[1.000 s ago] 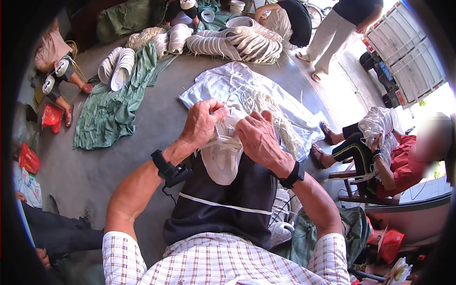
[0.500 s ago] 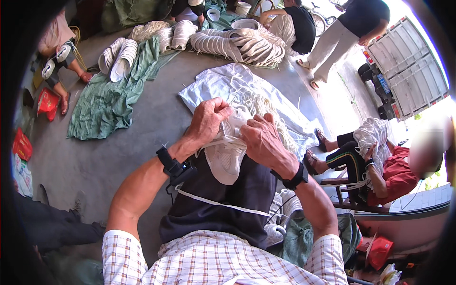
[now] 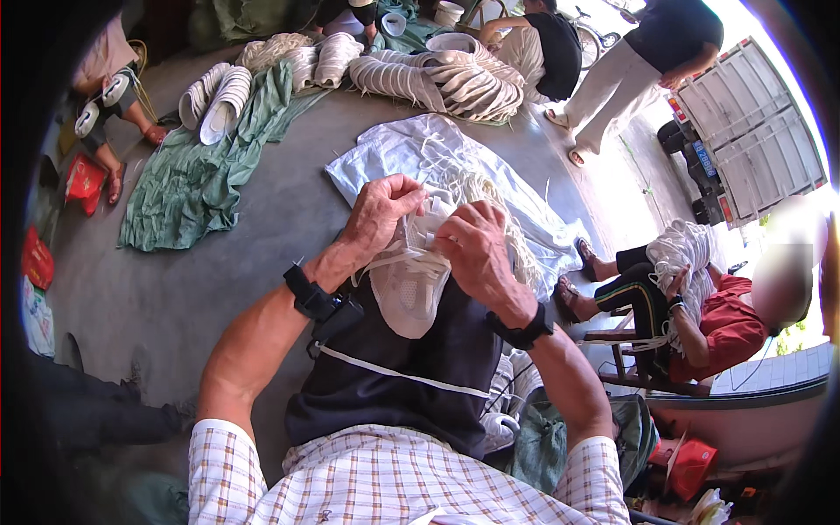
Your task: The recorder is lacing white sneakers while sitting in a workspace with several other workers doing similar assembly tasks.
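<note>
A pale shoe upper [image 3: 409, 304] lies over my lap with its toe toward me. White shoelace [image 3: 404, 257] crosses its front in loose strands. My left hand [image 3: 380, 217] pinches thumb against forefinger at the far left side of the opening, with a white lace end between them. Curled over the right eyelet edge, my right hand [image 3: 479, 254] has its fingers pressed together; a bit of lace seems to be in the pinch, partly hidden by the fingers. Beyond the shoe, a bundle of loose white laces [image 3: 518, 252] rests on a white sack [image 3: 372, 149].
Stacked shoe uppers [image 3: 477, 83] lie on the floor ahead, others [image 3: 229, 105] on a green woven sheet [image 3: 179, 197]. At right a seated person in red [image 3: 731, 328] holds a lace bundle [image 3: 681, 254]. Other people sit and stand around. A truck [image 3: 744, 122] is outside.
My right hand has shifted slightly left and up, pulling at the eyelet edge. My left hand has risen a little, still pinching. The view has tilted slightly.
</note>
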The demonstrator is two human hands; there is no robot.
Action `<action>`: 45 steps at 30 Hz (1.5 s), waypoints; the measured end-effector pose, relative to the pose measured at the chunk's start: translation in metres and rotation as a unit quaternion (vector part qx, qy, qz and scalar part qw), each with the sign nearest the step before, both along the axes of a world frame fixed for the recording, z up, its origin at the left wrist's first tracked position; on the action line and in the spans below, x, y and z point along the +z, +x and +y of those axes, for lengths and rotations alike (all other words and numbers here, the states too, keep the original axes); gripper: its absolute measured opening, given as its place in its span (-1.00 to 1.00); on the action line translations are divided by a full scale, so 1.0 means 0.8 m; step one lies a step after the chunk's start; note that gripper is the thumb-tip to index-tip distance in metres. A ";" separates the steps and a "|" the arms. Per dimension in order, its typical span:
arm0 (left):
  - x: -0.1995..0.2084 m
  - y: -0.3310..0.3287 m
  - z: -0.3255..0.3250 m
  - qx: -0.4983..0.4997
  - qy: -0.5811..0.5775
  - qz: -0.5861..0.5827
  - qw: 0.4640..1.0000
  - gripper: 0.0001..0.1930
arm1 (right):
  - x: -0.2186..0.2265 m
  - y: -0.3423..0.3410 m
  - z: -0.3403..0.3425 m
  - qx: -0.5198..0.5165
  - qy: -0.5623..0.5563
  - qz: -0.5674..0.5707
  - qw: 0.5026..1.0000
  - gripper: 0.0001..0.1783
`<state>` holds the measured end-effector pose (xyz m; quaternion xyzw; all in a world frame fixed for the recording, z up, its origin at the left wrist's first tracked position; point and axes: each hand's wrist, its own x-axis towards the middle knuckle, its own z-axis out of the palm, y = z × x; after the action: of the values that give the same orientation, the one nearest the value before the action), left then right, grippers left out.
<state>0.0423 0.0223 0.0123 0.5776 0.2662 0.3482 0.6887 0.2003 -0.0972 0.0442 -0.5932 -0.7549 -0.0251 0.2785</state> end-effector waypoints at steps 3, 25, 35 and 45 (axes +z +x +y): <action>0.002 0.000 0.002 -0.008 -0.013 -0.016 1.000 -0.82 | -0.013 0.000 0.005 -0.001 0.019 0.036 0.999 -0.83; 0.032 -0.015 0.000 -0.046 0.231 0.147 0.961 -0.83 | 0.044 -0.112 -0.051 0.178 -0.058 0.344 0.920 -0.80; 0.032 -0.024 -0.012 -0.018 0.376 0.176 0.910 -0.87 | 0.088 -0.028 0.004 -0.054 0.046 0.604 0.794 -0.92; 0.060 -0.035 -0.015 -0.032 0.600 0.210 0.771 -0.89 | 0.078 -0.064 -0.004 0.069 0.104 0.398 0.909 -0.94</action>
<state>0.0143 0.0107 0.0603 0.9402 0.1225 0.2854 0.1400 0.1493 -0.1008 0.1068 -0.4682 -0.6131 0.1537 0.6175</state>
